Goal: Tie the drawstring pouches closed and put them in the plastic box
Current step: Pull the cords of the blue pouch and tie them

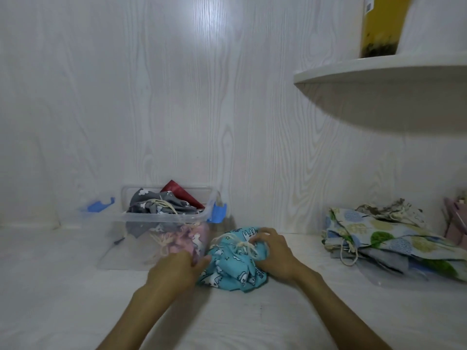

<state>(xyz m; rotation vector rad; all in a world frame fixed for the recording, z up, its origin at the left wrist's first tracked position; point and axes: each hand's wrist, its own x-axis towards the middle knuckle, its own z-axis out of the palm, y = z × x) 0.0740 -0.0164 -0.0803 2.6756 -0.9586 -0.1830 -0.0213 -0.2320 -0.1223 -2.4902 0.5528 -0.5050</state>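
Both hands, left (177, 270) and right (274, 256), grip the turquoise printed cloth pouch (232, 267). The person should cinch its cream cord (243, 247) snug, then lift it left into the clear plastic box (161, 218).

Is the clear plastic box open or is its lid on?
Open: the plastic box has no lid on, and a grey pouch pokes above its rim.

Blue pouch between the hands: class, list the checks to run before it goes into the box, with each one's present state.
1. Blue pouch mouth gathered: ok.
2. Cord knotted: cannot tell, right hand covers part of it.
3. Both hands on the pouch: ok, left hand grips its left edge.
4. Plastic box open: ok, no lid on it.
5. Room in the box: cannot tell; grey pouch already rises above the rim.
6. Box close by: ok, beside the pouch.
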